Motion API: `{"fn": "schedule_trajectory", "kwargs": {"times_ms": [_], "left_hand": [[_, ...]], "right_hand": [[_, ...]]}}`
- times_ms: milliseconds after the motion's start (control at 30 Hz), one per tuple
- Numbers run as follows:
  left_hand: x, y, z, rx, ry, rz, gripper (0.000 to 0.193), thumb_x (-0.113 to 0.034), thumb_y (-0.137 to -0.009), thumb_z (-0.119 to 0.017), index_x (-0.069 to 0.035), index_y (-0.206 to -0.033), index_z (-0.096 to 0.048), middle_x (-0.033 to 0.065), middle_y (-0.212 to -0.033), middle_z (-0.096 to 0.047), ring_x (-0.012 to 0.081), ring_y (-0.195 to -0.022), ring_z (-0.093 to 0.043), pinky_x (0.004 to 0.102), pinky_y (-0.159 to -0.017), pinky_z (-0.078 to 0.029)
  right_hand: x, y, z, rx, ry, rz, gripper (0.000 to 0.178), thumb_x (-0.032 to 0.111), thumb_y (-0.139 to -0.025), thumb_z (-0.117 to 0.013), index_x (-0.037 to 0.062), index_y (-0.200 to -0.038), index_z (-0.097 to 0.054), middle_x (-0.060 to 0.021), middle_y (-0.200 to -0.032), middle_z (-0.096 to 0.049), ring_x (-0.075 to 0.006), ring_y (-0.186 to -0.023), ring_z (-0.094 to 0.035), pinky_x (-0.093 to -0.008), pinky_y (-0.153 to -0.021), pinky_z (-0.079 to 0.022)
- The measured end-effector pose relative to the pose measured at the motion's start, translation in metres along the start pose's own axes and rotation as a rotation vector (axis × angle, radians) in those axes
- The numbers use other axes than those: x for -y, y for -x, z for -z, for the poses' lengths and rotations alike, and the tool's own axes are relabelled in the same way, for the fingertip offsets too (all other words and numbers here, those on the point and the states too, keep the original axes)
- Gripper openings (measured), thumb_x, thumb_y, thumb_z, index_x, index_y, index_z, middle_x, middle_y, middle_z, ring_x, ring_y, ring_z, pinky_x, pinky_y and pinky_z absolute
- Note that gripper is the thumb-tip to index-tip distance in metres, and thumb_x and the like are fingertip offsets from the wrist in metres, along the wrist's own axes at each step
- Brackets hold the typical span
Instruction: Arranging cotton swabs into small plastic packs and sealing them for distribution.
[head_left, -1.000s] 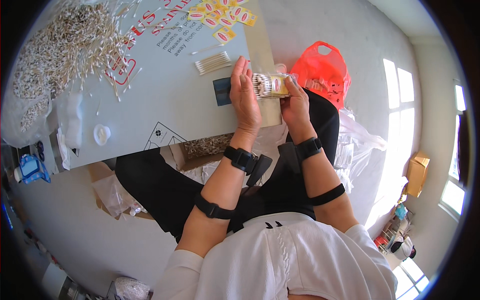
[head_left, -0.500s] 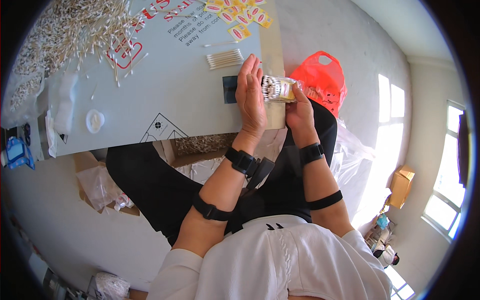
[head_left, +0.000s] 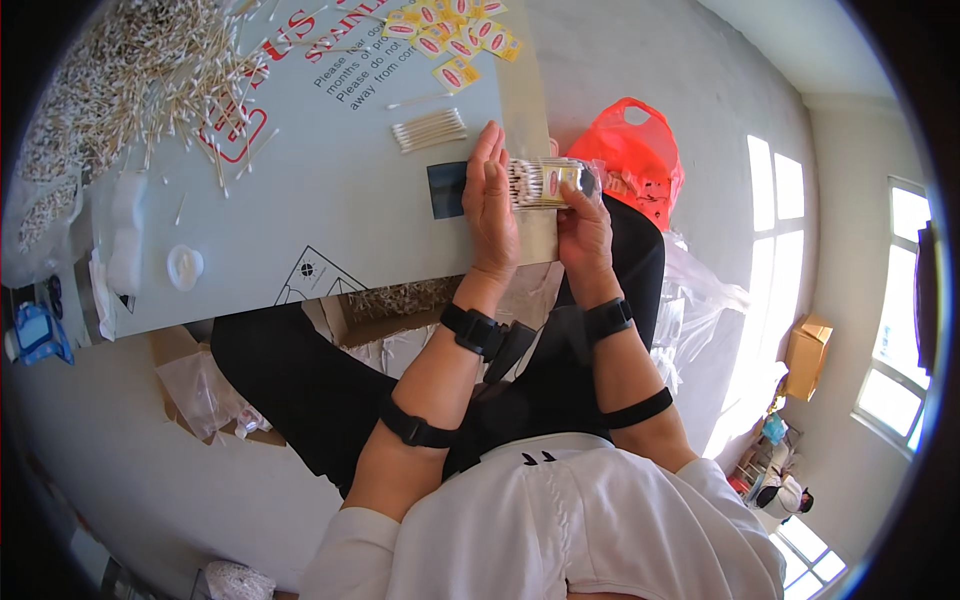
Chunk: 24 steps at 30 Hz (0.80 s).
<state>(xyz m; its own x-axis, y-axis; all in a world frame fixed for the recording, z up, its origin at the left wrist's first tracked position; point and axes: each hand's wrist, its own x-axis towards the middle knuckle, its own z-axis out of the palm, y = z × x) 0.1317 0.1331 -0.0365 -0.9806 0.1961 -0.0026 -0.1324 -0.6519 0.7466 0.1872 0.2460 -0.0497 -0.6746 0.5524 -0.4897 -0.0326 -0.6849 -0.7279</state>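
Note:
My right hand [head_left: 585, 235] grips a pack of cotton swabs [head_left: 527, 184] by its far right end. A yellow label card and clear plastic wrap show on the pack, beside my thumb. At the pack's left end, many white swab tips face my left hand [head_left: 490, 220]. That hand is held on edge with its fingers stretched out, its palm against or very close to the tips. A small row of loose cotton swabs [head_left: 430, 130] lies on the table just beyond my left fingertips. Next to the left hand lies a dark rectangle [head_left: 447, 190].
Yellow label cards [head_left: 455, 75] are scattered at the table's far edge. A large heap of cotton swabs [head_left: 150, 90] covers the far left of the grey table [head_left: 330, 200]. Nearer stands a small white dish [head_left: 185, 267]. A red plastic bag [head_left: 630, 145] hangs at the right.
The view has shifted slightly. My right thumb has moved onto the label side of the pack, and more of its wrapped right end shows. My left palm stays at the swab tips.

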Motion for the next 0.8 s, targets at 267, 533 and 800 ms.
{"fn": "schedule_trajectory", "kwargs": {"times_ms": [267, 533, 800], "left_hand": [[-0.005, 0.001, 0.001, -0.007, -0.043, -0.023, 0.068, -0.048, -0.102, -0.042, 0.003, -0.147, -0.032, 0.0131, -0.152, -0.034, 0.0248, -0.144, -0.027, 0.0417, -0.120, -0.016], [-0.004, -0.001, 0.004, 0.018, 0.083, 0.041, 0.068, -0.047, -0.103, -0.041, 0.002, -0.148, -0.030, 0.0146, -0.155, -0.030, 0.0272, -0.145, -0.025, 0.0407, -0.119, -0.017], [-0.006, 0.001, 0.004, 0.029, 0.137, 0.059, 0.067, -0.047, -0.103, -0.039, 0.002, -0.148, -0.029, 0.0148, -0.154, -0.031, 0.0263, -0.145, -0.026, 0.0397, -0.119, -0.017]], "right_hand": [[0.023, -0.005, -0.014, -0.277, 0.663, 0.219, 0.035, 0.035, -0.095, -0.065, 0.0021, -0.107, -0.063, -0.0043, -0.092, -0.064, -0.0122, -0.080, -0.060, -0.0278, -0.068, -0.048], [0.005, -0.026, 0.000, 0.104, 0.530, 0.161, 0.040, 0.040, -0.102, -0.051, 0.0018, -0.101, -0.064, -0.0010, -0.087, -0.064, -0.0076, -0.079, -0.059, -0.0242, -0.072, -0.049], [0.006, -0.023, 0.000, 0.121, 0.378, 0.087, 0.038, 0.036, -0.103, -0.048, 0.0005, -0.102, -0.061, -0.0081, -0.095, -0.067, -0.0171, -0.084, -0.066, -0.0312, -0.078, -0.055]]}}
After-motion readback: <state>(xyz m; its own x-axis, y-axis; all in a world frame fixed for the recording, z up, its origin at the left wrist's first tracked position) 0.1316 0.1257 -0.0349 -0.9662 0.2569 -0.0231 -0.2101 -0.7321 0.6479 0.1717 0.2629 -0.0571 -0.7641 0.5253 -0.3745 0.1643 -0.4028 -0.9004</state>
